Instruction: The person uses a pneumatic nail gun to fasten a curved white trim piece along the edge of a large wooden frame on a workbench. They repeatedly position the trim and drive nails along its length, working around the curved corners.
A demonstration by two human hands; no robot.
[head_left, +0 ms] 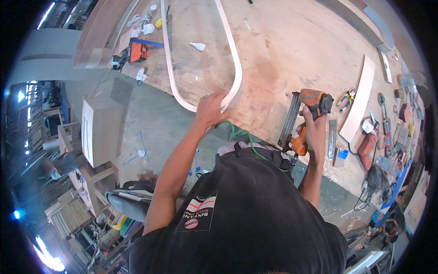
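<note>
My right hand [314, 130] is closed round the grip of an orange and black nail gun [315, 99]. The tool is held over the near edge of the workbench [269, 59], its long dark magazine to the left of the grip. My left hand [211, 109], a little smeared by motion, holds the rounded near end of a pale U-shaped wooden frame [238, 77]. The two long sides of that frame run away from me across the bench and out of the picture. A green air hose [246, 133] curls between my body and the bench edge.
Pliers [346, 99], a pale curved board [360, 98] and several hand tools lie on the right of the bench. An orange power tool [138, 51] and a white bottle [198, 46] sit at the left. A box-like cabinet [98, 130] stands on the floor.
</note>
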